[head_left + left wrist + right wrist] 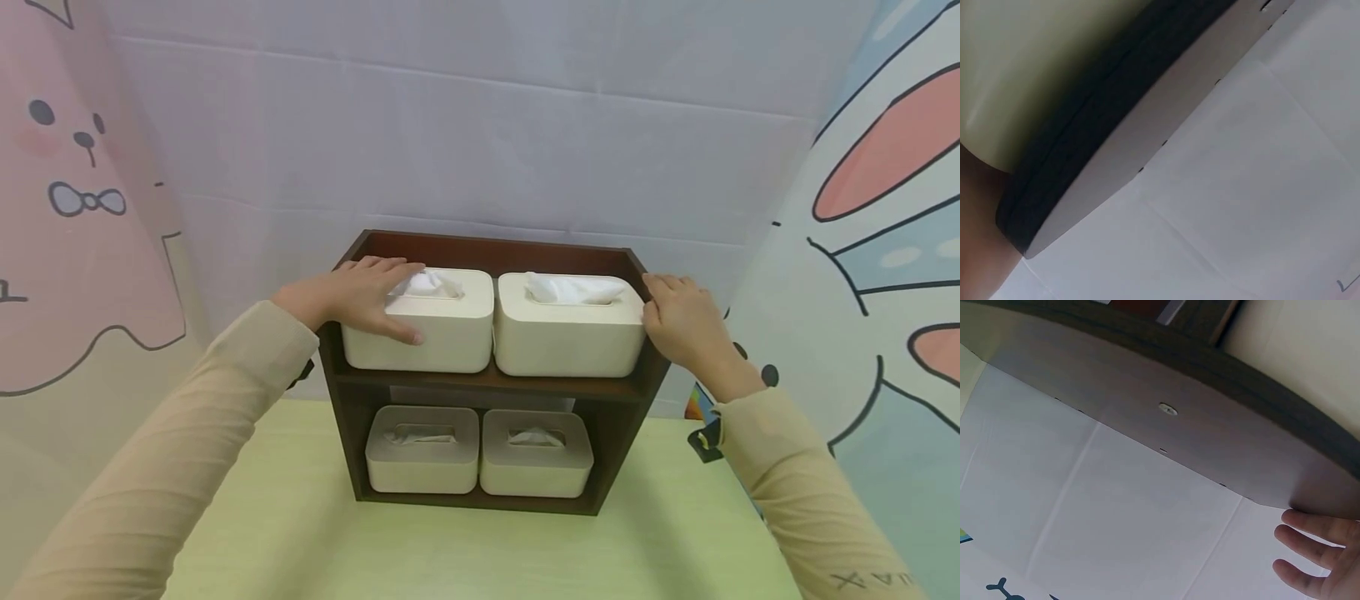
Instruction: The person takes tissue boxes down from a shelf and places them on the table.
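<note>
At far left, a fabric panel carries a pink cartoon animal [82, 167] with a bow tie. The left hand [358, 293], in a beige sleeve [202, 417], lies over the left end of the upper-left tissue box [450, 346]: fingers extended across the lid beside the protruding tissue [431, 286], thumb against the front face, not clenched.

The box stands on the upper tier of a dark brown two-tier shelf unit [622, 433]. Directly below, on the lower tier, stands the lower-left tissue box [422, 475]; just beside it, to the right, is the lower-right tissue box [535, 477]. Above that, the upper-right tissue box [570, 343] sits beside its neighbour, separated by a narrow gap. All four are off-white.

The right hand [686, 321] is at the unit's right side panel, fingers extended along its outer face, not clenched; whether the thumb touches the adjacent box cannot be told. The unit stands on a pale yellow-green worktop [465, 554]. At far right, a cartoon rabbit [892, 192] is printed on fabric.
</note>
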Available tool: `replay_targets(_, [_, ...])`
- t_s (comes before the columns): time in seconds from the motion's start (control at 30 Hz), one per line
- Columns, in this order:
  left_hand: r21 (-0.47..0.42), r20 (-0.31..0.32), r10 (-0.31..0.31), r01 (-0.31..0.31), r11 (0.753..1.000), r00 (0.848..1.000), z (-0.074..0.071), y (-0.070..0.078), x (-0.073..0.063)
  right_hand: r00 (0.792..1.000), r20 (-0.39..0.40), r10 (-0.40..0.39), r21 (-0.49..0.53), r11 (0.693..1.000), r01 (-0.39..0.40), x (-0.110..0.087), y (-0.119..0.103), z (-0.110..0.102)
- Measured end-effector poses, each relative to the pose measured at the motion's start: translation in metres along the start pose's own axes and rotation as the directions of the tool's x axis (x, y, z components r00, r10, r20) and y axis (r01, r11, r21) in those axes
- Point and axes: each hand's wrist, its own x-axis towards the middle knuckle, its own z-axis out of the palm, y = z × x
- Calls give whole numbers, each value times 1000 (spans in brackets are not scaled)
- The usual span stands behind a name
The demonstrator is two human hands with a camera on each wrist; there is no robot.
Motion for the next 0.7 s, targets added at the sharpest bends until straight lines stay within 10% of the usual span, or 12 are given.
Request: replay_targets(0.7, [-29,-72,27,-29,999,997,1,1,4,1000,-24,-11,13,1000,11,1,1,2])
